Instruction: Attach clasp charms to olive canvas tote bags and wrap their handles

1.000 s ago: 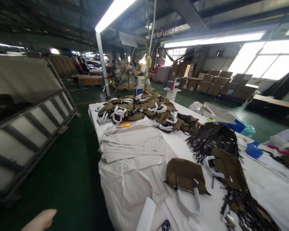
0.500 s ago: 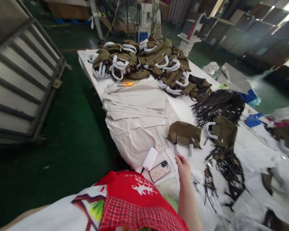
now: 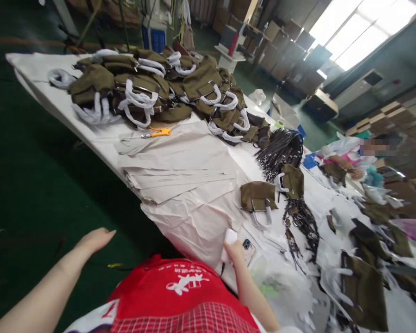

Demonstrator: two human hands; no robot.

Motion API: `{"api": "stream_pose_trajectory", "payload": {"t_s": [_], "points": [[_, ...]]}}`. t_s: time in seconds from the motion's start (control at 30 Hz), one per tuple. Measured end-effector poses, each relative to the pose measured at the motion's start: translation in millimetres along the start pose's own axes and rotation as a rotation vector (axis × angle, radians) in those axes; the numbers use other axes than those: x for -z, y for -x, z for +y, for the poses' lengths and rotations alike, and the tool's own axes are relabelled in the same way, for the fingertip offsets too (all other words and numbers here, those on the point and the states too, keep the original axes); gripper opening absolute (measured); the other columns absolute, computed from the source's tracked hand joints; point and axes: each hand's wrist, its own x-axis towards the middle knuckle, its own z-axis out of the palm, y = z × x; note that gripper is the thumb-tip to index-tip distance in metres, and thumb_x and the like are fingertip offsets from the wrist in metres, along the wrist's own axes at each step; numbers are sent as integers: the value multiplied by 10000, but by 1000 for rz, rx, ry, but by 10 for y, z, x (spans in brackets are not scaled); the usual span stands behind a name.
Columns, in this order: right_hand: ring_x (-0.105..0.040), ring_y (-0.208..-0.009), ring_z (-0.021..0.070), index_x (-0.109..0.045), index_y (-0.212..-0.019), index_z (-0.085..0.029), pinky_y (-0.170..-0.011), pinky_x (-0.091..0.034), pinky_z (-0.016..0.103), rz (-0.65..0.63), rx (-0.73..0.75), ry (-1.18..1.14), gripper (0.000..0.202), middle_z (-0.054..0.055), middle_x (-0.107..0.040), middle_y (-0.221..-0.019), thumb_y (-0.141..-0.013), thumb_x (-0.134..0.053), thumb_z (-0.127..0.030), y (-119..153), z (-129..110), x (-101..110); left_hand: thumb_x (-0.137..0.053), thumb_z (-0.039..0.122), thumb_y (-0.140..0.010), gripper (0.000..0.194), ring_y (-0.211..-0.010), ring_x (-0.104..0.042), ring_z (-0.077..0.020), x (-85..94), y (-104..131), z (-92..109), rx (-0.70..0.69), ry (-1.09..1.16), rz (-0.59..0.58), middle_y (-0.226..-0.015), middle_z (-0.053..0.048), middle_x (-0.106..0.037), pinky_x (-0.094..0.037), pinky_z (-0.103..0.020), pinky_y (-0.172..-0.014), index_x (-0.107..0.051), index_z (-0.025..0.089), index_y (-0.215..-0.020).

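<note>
My right hand (image 3: 235, 252) has its fingers closed on a white power bank (image 3: 230, 236), which has a dark cable at its lower end. Just right of that hand lies a phone (image 3: 248, 249) in a patterned case, partly covered by the hand. Over the green floor, left of the table, my left hand (image 3: 97, 239) is stretched out with nothing visible in it; some of its fingers are hidden. Beyond the right hand, an olive handbag (image 3: 258, 194) with wrapped handles lies on the table, near a second olive bag (image 3: 293, 180).
Pale sheets (image 3: 183, 171) are stacked on the table (image 3: 34, 69), with an orange cutter (image 3: 161, 132) at their far edge. Behind lies a heap of olive bags (image 3: 201, 88). Black straps (image 3: 280, 150) and more straps (image 3: 303, 222) lie to the right. A co-worker (image 3: 346, 162) is at the right.
My right hand has moved from beside the handbag's handles down and left onto the power bank. My left hand has come into view. The view has swung right.
</note>
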Motion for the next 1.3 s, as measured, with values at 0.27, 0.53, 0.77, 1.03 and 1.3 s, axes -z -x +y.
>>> {"api": "stream_pose_trajectory", "payload": {"t_s": [0.27,0.53,0.77,1.03,1.3], "points": [[-667,-745,296,-656,-788,-208,-680,-524,383,-325,-64,-882,375,60,-684,-715,-566,-702,-508,-76,-461,-173,-644,540,-673,346,-889,-697,-295,325,-402,1044,-376,268,-41,-801,-40,-762,-508,-306,-795,-681,217,-791],[-526,-528,149,-649,-795,-181,-537,-420,263,-477,199,-1046,382,-7,-578,-593,-512,-779,-402,-486,-2178,-843,-560,686,-701,509,-880,-703,-291,621,-635,2321,-733,425,36,-832,-68,-760,-539,-366,-833,-696,215,-838],[-564,-600,170,-633,-878,-163,-561,-441,270,-207,276,-1022,374,2,-596,-652,-595,-739,-383,-672,-3829,-1457,-595,837,-530,746,-930,-711,-321,1198,-1645,2952,-701,628,-96,-878,-124,-759,-554,-415,-890,-672,167,-850],[-623,-993,294,-651,-1098,-155,-876,-497,394,22,524,-373,512,109,-674,-1086,-611,-722,-293,-539,-5484,-1974,-626,495,-770,452,-862,-732,-303,1268,-2348,3451,-516,506,-256,-920,-172,-754,-576,-341,-690,-650,93,-974],[-638,-1031,267,-708,-1126,-183,-900,-507,372,-217,512,203,454,110,-685,-1151,-712,-750,-362,-525,-5535,-1304,-654,421,-842,454,-995,-687,-284,1395,-3214,3726,-529,393,-251,-1101,-169,-711,-546,-341,-783,-609,96,-1155]]}}
